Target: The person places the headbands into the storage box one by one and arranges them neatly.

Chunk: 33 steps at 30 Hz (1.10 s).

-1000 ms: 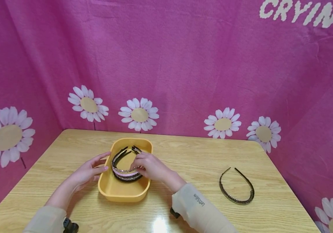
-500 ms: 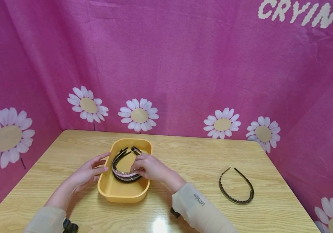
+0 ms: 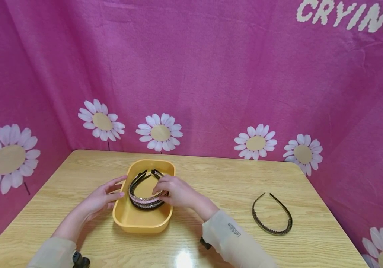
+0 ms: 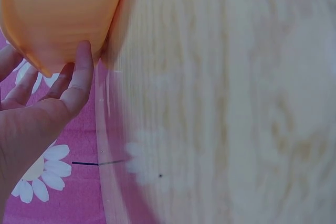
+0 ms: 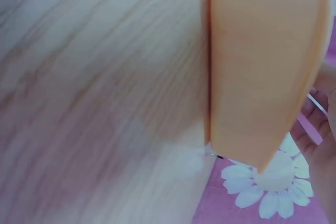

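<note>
A yellow plastic box (image 3: 141, 223) stands on the wooden table, holding several headbands (image 3: 138, 206), black, pink and glittery, nested together with their open ends toward the far side. My right hand (image 3: 178, 191) reaches over the right rim and pinches the glittery headband (image 3: 145, 198) on top of the stack at its right part. In the right wrist view, the box wall hides most of that grip; a pink headband (image 5: 310, 128) shows by the fingers. My left hand (image 3: 101, 197) rests its spread, fairly straight fingers against the box's left side, as the left wrist view also shows.
A single dark, ridged headband (image 3: 272, 231) lies on the table to the right of the box. Behind the table (image 3: 211, 178) hangs a pink cloth (image 3: 204, 74) with white daisies, which also runs along both sides.
My right hand has shifted slightly to the right, with its fingers still at the top headband. The left hand and the box stay put.
</note>
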Motion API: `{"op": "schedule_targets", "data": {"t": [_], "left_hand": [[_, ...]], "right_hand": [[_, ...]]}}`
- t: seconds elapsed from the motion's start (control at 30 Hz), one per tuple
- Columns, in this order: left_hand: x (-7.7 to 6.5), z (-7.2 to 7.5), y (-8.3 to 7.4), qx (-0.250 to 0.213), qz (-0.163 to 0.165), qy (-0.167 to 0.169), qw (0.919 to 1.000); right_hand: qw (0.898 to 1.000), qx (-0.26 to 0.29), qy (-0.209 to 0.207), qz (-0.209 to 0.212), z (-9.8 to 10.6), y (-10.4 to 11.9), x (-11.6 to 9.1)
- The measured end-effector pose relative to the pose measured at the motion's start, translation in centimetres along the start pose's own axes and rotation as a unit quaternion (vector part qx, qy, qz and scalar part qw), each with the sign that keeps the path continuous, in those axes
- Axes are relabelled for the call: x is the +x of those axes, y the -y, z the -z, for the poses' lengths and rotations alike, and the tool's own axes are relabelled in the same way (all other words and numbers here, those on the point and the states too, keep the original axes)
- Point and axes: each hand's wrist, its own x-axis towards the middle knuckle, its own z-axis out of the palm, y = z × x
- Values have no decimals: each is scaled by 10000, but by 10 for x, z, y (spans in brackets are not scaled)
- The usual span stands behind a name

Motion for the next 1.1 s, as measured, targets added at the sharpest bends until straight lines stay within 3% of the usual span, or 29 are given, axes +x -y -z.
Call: {"op": "schedule_targets", "data": {"t": [0.47,1.1], "left_hand": [[2,-2,-1,-65,6,32,10000],[-1,-2,1,-46,-23,15,10000]], "right_hand": [[9999,71,-131,15,47,0,-13],[9994,15,-346,-75,104,8,-51]]}}
